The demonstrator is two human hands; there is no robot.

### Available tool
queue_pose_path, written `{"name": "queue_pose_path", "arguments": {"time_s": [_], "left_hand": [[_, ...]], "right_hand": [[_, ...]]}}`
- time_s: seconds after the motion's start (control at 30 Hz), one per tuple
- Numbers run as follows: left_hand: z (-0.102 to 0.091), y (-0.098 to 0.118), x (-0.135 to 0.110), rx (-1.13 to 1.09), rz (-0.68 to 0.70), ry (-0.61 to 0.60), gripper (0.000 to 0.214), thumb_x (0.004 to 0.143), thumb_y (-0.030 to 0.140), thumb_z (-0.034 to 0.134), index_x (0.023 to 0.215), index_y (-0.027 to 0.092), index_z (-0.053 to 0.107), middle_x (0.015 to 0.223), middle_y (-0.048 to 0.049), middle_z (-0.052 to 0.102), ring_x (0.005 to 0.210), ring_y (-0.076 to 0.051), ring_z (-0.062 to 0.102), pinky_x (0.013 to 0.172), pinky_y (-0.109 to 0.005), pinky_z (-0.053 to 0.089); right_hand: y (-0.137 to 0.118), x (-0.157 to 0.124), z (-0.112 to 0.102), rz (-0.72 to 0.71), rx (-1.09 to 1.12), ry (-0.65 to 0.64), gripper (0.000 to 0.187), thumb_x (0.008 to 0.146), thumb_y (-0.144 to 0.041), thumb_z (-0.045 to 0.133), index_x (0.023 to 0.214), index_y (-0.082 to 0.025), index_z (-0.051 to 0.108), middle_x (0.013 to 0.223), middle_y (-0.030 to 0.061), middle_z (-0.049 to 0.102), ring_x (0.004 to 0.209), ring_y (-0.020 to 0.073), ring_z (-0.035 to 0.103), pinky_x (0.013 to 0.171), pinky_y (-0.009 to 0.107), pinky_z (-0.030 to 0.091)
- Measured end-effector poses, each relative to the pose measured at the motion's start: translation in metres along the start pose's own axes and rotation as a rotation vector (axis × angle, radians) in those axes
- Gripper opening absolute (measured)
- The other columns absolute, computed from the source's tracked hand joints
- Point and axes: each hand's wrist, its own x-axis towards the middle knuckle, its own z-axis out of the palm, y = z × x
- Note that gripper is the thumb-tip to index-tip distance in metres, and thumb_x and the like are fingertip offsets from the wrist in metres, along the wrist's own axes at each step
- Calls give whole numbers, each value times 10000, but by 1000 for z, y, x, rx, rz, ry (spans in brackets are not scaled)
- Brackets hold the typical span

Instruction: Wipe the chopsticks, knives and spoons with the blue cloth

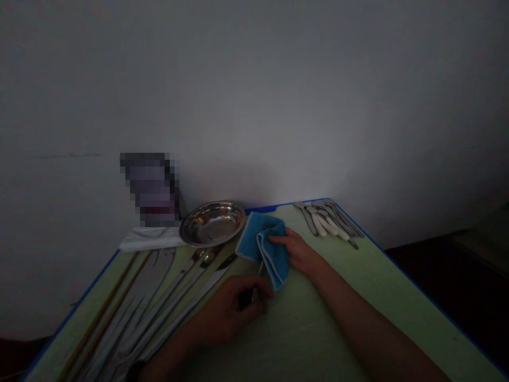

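My right hand [297,250] is closed on a folded blue cloth [248,241] with a pale edge, above the middle of the table. The cloth wraps around the upper end of a thin metal utensil [261,267], so its head is hidden and I cannot tell which kind it is. Lower and to the left, my left hand [234,307] grips the utensil's handle with curled fingers. Just left of my left hand lie several long metal knives [217,276] and other cutlery.
A shiny metal bowl [212,225] stands at the back by the wall. Wooden chopsticks [113,297] and forks [139,289] lie along the left side. Smaller cutlery [324,220], some white-handled, is heaped at the back right. A blurred upright object [153,188] stands behind a white flat item [149,239].
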Motion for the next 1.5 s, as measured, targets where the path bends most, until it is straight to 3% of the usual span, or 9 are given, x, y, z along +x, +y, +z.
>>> {"name": "queue_pose_path", "arguments": {"time_s": [0.17, 0.37, 0.57, 0.73, 0.9, 1.17, 1.5], "left_hand": [[-3, 2, 0, -80, 38, -85, 173, 859, 211, 501, 953, 176, 642, 829, -16, 668, 711, -142, 560, 625, -220, 403], [-1, -1, 2, -89, 21, -106, 184, 875, 250, 513, 945, 193, 673, 902, -21, 693, 822, -165, 609, 740, -239, 434], [3, -7, 4, -13, -33, -22, 218, 880, 248, 477, 948, 170, 668, 714, 1, 636, 659, -140, 558, 618, -222, 408], [0, -8, 1, -94, -3, 28, 206, 856, 245, 470, 919, 166, 649, 742, -10, 638, 648, -142, 562, 597, -229, 404], [-3, -5, 2, -324, 33, -20, 188, 868, 250, 457, 881, 147, 614, 838, -44, 655, 633, -128, 580, 587, -228, 426], [-3, -7, 1, -215, -16, -54, 173, 862, 218, 473, 867, 158, 635, 766, -20, 624, 670, -138, 565, 632, -243, 432], [-4, -8, 2, -245, -19, -93, 201, 738, 123, 453, 712, 145, 651, 673, -14, 651, 623, -134, 555, 612, -222, 415]], "right_hand": [[0, 2, 3, -61, 81, 100, 179, 661, -198, 702, 826, -170, 638, 703, -4, 709, 636, 140, 657, 734, 312, 524], [2, 2, 5, -75, 18, 89, 207, 649, -256, 724, 820, -164, 650, 718, 4, 709, 649, 143, 656, 749, 315, 518], [3, 2, 0, -54, -32, 19, 221, 642, -246, 725, 838, -170, 657, 749, 3, 717, 659, 129, 656, 725, 279, 517], [2, 1, 1, -5, -28, 32, 213, 627, -219, 731, 815, -160, 649, 728, 4, 712, 628, 134, 649, 704, 295, 513], [0, -1, 5, 27, 11, 58, 167, 674, -212, 688, 828, -161, 644, 720, 3, 712, 625, 130, 651, 676, 277, 514], [0, 0, 5, 27, 29, 45, 131, 695, -212, 671, 816, -170, 644, 703, -4, 708, 612, 123, 647, 686, 272, 519], [1, 1, 4, -26, 37, 34, 208, 671, -255, 707, 842, -152, 647, 708, 12, 712, 625, 132, 661, 693, 278, 535]]}}
